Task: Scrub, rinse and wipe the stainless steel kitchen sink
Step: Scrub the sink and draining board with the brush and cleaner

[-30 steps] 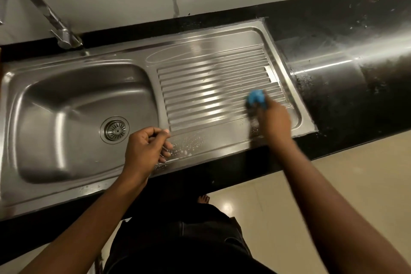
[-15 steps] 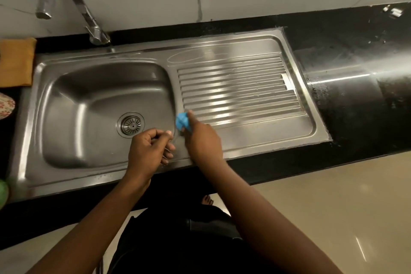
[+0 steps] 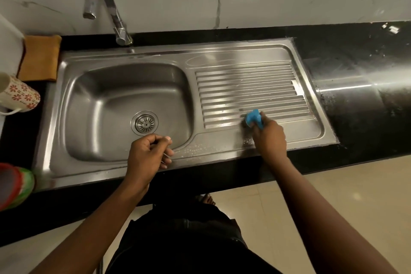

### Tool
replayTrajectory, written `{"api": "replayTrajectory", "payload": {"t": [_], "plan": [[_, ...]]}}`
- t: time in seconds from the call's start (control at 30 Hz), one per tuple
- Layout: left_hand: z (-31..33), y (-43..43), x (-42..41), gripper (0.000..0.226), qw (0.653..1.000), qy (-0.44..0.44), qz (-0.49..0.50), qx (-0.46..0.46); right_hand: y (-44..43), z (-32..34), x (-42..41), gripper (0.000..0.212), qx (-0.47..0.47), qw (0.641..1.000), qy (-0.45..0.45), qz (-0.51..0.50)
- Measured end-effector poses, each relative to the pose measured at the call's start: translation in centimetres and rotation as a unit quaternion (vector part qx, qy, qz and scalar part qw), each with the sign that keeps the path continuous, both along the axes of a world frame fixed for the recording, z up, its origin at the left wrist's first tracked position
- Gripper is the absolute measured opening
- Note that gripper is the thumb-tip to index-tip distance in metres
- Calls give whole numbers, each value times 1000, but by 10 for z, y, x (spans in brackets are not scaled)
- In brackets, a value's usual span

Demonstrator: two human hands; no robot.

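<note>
The stainless steel sink [image 3: 66,104] has a bowl with a round drain [image 3: 144,122] at left and a ribbed drainboard [image 3: 249,82] at right. My right hand [image 3: 270,138] grips a blue scrubber [image 3: 253,118] and presses it on the drainboard's near ribs. Small soap flecks lie along the front rim. My left hand [image 3: 149,153] rests on the front rim by the bowl, fingers curled shut; nothing shows in it. The faucet [image 3: 106,6] arches over the bowl's back left; no water runs.
An orange cloth [image 3: 40,58] lies left of the sink on the black counter [image 3: 367,95]. A flowered mug [image 3: 19,95] and a red and green container [image 3: 13,184] stand at the far left. A white marble wall rises behind; tiled floor lies below.
My right hand swept the scrubber from the drainboard's right end to the bowl's edge, then back right to the middle ribs. My left hand stayed on the front rim. The view shifted left.
</note>
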State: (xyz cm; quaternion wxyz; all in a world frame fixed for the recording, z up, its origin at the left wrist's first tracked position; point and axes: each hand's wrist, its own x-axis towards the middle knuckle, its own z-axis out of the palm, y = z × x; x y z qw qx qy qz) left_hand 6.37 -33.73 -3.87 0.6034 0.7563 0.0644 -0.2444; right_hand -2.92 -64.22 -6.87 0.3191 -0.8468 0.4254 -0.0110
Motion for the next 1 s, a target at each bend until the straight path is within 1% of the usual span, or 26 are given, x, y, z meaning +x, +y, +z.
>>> {"api": "replayTrajectory", "payload": {"t": [0.03,0.1,0.2,0.3,0.37,0.43,0.53,0.63,0.73,0.8,0.87,0.93,1.0], "plan": [[0,4,0,15,1000,0,-2,2,13,-1,4,42,15,1000,-8,-2],[0,9,0,15,1000,3,-6,2,54,-5,19,38,44,999,-9,30],[-1,12,-1,16,1000,10,-15,7,119,-13,49,51,17,993,-2,116],[2,15,0,17,1000,7,-25,8,138,-8,59,54,-4,985,16,170],[4,18,3,17,1000,7,-30,1,119,-1,46,52,11,990,17,139],[4,21,5,17,999,6,-32,-2,83,6,27,47,23,997,8,77],[1,29,7,17,999,7,-34,-4,29,12,2,37,-3,1000,17,14],[-2,37,13,16,1000,11,-16,-13,26,13,-2,36,12,1000,12,-9],[-4,43,18,15,1000,16,-11,-18,82,11,11,34,47,998,2,29],[-6,45,20,15,1000,20,-12,-20,131,3,18,43,63,995,7,72],[-8,45,22,15,1000,20,-14,-20,172,-2,21,54,58,991,38,114],[-7,45,23,15,999,20,-16,-20,188,-5,16,59,32,985,68,152],[-5,45,24,15,999,24,-16,-26,175,-1,9,60,6,984,76,162]]}}
